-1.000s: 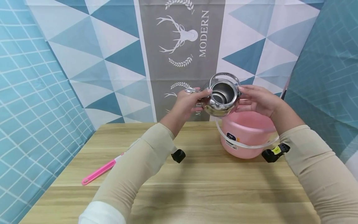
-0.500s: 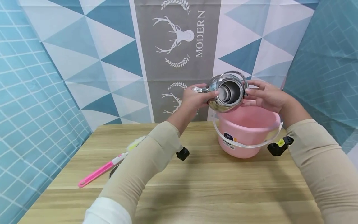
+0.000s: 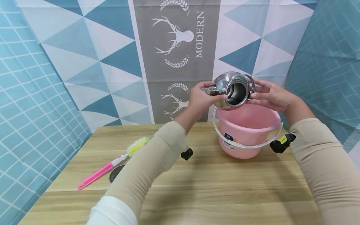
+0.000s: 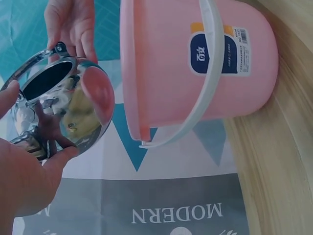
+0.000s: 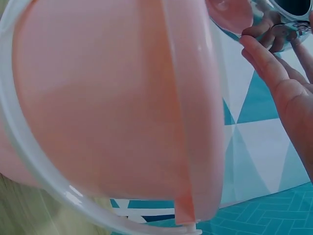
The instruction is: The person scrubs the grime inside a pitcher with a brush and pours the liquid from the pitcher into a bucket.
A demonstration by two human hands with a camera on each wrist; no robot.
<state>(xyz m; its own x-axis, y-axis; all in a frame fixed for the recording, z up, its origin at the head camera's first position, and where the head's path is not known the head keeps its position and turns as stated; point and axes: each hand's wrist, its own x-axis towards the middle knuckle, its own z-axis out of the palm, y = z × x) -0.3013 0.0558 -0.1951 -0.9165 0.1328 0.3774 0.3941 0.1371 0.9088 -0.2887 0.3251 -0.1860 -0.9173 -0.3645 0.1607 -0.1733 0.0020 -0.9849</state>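
Observation:
A shiny steel teapot (image 3: 225, 78) without a lid is held up over the back of the table, tipped so its open mouth faces the head camera. My left hand (image 3: 201, 97) grips it at the spout side, thumb at the mouth's rim and fingers under the body. On the opposite side, my right hand (image 3: 277, 98) holds it beside the handle hinge with thumb and fingers. The hoop handle (image 3: 252, 82) leans to the right. In the left wrist view the round body (image 4: 80, 115) mirrors the hand and the pink bucket.
Below and right of the teapot stands the pink bucket (image 3: 243, 136), its white handle hanging down in front. At the left lie a pink-handled brush (image 3: 95, 176) with a yellow and white head and a round metal piece with small holes (image 3: 114, 174), partly behind my left sleeve.
Both hands have shifted the teapot to the right, over the bucket's left rim, and turned it so the mouth tips further right. The brush head and perforated piece have come out from behind my sleeve.

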